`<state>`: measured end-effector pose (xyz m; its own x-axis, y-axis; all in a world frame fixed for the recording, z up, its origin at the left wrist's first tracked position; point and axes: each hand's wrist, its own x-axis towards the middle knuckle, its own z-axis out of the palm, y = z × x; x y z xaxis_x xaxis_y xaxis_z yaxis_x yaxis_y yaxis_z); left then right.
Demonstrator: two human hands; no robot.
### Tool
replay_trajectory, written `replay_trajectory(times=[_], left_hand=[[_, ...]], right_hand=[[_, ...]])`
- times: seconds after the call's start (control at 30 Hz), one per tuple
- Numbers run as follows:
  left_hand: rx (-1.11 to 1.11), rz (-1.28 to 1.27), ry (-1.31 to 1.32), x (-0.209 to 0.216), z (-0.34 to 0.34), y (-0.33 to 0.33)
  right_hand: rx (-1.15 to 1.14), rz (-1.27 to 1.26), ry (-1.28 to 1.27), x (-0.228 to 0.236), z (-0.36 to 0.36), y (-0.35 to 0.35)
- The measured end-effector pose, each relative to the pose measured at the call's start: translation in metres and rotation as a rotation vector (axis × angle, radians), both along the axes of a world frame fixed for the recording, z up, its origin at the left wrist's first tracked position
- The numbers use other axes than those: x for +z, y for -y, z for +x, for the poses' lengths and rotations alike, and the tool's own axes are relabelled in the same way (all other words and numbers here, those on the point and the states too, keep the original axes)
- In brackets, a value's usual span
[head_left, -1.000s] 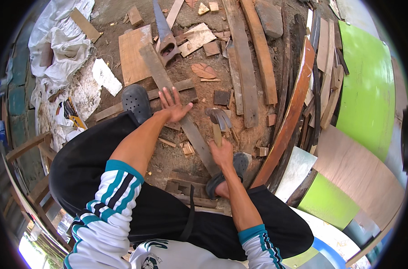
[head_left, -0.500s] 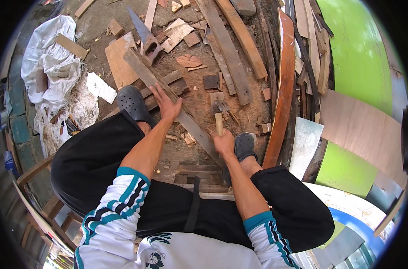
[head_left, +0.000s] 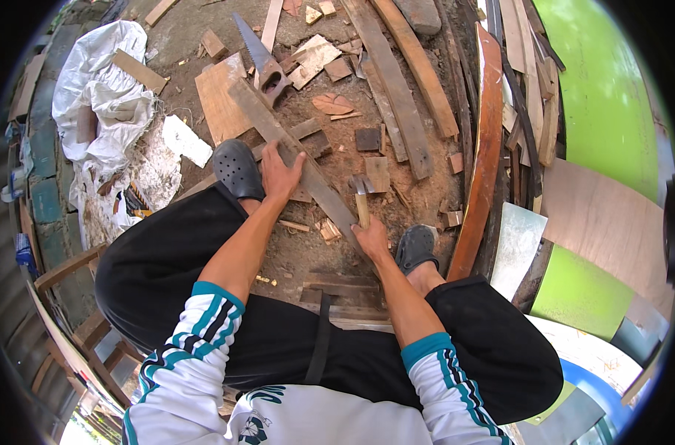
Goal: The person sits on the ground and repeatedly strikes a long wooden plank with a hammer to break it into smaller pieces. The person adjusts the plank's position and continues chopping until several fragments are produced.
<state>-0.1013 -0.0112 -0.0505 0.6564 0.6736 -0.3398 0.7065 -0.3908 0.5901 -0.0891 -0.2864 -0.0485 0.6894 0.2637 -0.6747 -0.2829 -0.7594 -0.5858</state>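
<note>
A long, weathered wooden plank [head_left: 319, 189] slants from the upper left toward my right wrist. My left hand [head_left: 282, 174] grips it near the middle, with the thumb and fingers on opposite sides. In my right hand [head_left: 371, 239] is a hammer [head_left: 363, 204], held by its pale wooden handle. Its metal head points away from me, beside the plank and in front of a small square wood block [head_left: 377, 174]. The plank's near end is partly hidden by my right hand and forearm.
A handsaw [head_left: 263, 59] lies beyond the plank, by a flat board [head_left: 220, 96]. Long timbers [head_left: 400, 96] and a reddish-brown beam [head_left: 480, 148] stretch along the right. A white sack [head_left: 104, 81] sits at left. My dark clogs [head_left: 237, 169] flank the plank.
The whole view has shifted slightly, so the ground things appear farther right and lower. The hammer head has turned and looks sharper. My left hand's fingers are more bent around the plank.
</note>
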Motion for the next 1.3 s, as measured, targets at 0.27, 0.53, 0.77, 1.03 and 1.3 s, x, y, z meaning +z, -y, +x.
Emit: replay_trajectory(times=[0.27, 0.53, 0.77, 1.03, 1.3], left_hand=[[0.347, -0.095, -0.145, 0.017, 0.050, 0.022], [-0.138, 0.313, -0.245, -0.005, 0.061, 0.017], [-0.518, 0.503, -0.138, -0.038, 0.032, -0.018], [-0.701, 0.484, -0.248, 0.003, 0.057, -0.035], [-1.585, 0.608, -0.050, -0.015, 0.078, -0.046]], right_hand=[[0.087, -0.087, 0.456, 0.020, -0.043, -0.005], [0.187, 0.025, 0.425, 0.032, -0.021, 0.008], [-0.082, -0.036, 0.204, 0.079, -0.006, -0.007], [0.008, -0.065, 0.120, 0.066, -0.022, -0.001], [0.072, -0.072, 0.310, 0.058, -0.051, 0.004]])
